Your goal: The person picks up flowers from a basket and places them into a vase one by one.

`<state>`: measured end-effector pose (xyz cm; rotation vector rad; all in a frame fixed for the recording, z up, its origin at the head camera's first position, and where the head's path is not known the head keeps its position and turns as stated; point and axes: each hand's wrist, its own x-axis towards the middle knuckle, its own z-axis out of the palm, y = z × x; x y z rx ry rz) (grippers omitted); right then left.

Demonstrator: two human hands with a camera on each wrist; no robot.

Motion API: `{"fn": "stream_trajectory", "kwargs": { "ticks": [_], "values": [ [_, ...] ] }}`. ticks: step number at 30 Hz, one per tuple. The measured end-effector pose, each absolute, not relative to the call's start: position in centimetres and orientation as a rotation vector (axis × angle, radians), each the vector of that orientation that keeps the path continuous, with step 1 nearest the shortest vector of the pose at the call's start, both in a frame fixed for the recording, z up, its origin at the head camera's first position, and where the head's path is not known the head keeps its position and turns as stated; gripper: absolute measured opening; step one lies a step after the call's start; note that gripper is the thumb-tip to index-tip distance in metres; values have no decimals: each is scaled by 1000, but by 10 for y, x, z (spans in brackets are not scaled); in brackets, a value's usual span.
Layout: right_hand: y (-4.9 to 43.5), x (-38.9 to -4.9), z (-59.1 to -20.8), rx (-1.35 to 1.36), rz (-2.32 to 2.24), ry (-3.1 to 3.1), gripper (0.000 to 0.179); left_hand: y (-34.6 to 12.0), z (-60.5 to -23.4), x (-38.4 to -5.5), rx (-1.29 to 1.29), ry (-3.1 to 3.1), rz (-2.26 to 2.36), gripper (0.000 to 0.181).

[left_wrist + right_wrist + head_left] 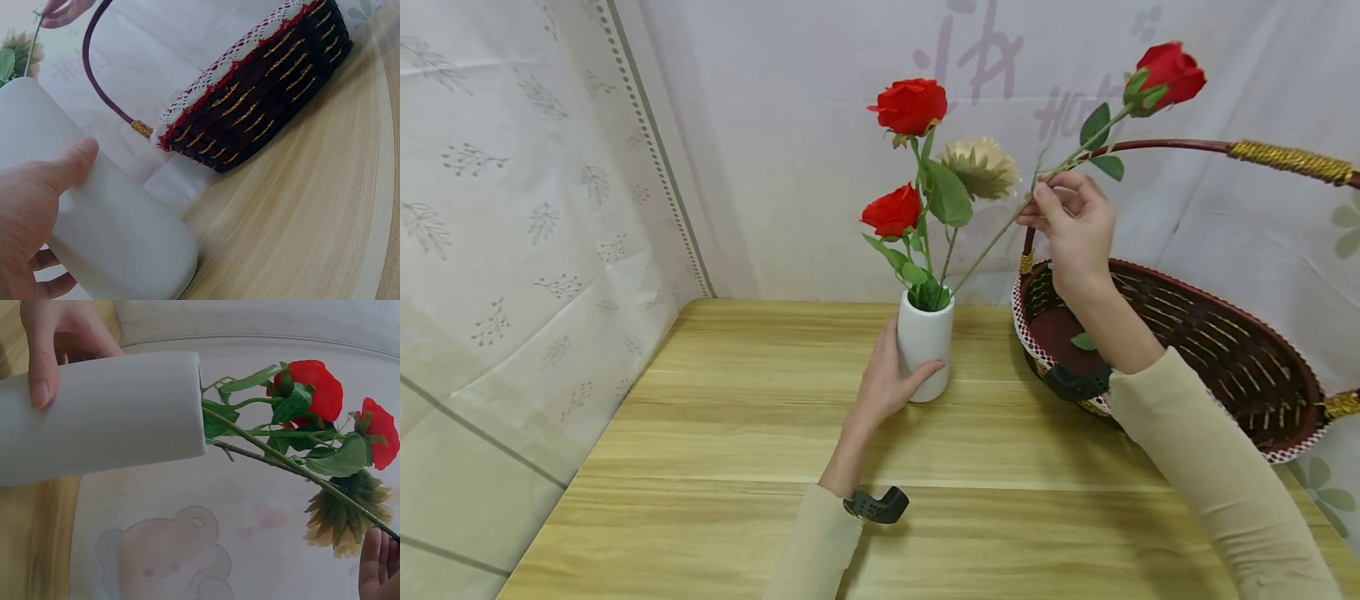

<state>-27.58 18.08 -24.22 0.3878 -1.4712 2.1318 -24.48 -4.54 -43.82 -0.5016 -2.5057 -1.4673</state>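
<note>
A white vase (pixel 925 346) stands upright on the wooden table, and my left hand (pixel 891 371) grips its lower side with the thumb across the front. Two red roses (pixel 912 107) and a cream flower (pixel 981 169) rise from its mouth. Up and to the right, my right hand (pixel 1075 225) pinches the stem of another red rose (pixel 1172 77) between thumb and fingers. That stem slants down to the left, its lower end inside the vase mouth, as the right wrist view shows. The bloom leans out over the basket side.
A dark woven basket (pixel 1225 358) with white lace trim stands at the right, under my right forearm. Its tall handle (pixel 1195 145) arches behind the hand. A green leaf (pixel 1083 341) lies inside it. A printed white curtain (pixel 790 167) hangs behind the table (pixel 760 433).
</note>
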Motion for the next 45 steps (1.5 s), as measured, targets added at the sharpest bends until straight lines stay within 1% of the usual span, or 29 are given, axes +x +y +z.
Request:
{"fn": "stream_trajectory", "kwargs": {
  "ticks": [20, 45],
  "values": [
    [166, -278, -272, 358, 2085, -1594, 4, -45, -440, -246, -530, -2483, -1457, 98],
    [156, -276, -297, 335, 2098, -1579, 6, -46, -439, -246, -543, -2470, -1453, 97]
  ]
}}
